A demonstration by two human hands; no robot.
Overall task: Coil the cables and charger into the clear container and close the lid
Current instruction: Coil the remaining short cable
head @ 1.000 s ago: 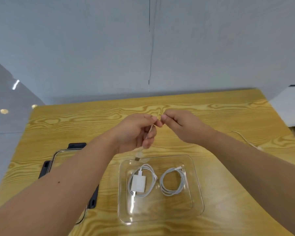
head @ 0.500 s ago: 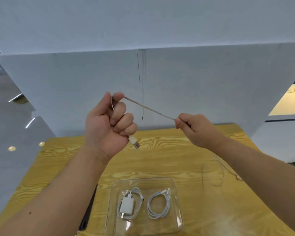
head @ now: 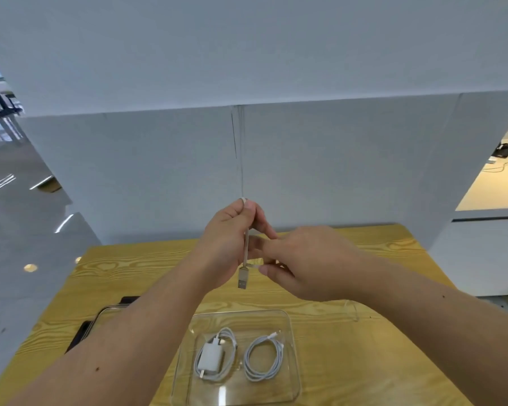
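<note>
On the wooden table (head: pixel 135 268), far left, a dark-edged lid (head: pixel 81 336) lies flat, mostly hidden behind the left forearm. The left hand (head: pixel 228 244), raised above the table, pinches a thin pale cable (head: pixel 246 244) between thumb and forefinger. The cable hangs straight down to a metal USB plug (head: pixel 243 280). The right hand (head: pixel 314 259) meets it just above the plug, thumb and fingertips apparently nipping the cable there. Nearer, the clear container (head: pixel 294 341) sits open. Inside, a white charger (head: pixel 210 357) lies on the left with its cord looped around it, and a coiled white cable (head: pixel 263 358) lies beside it on the right.
</note>
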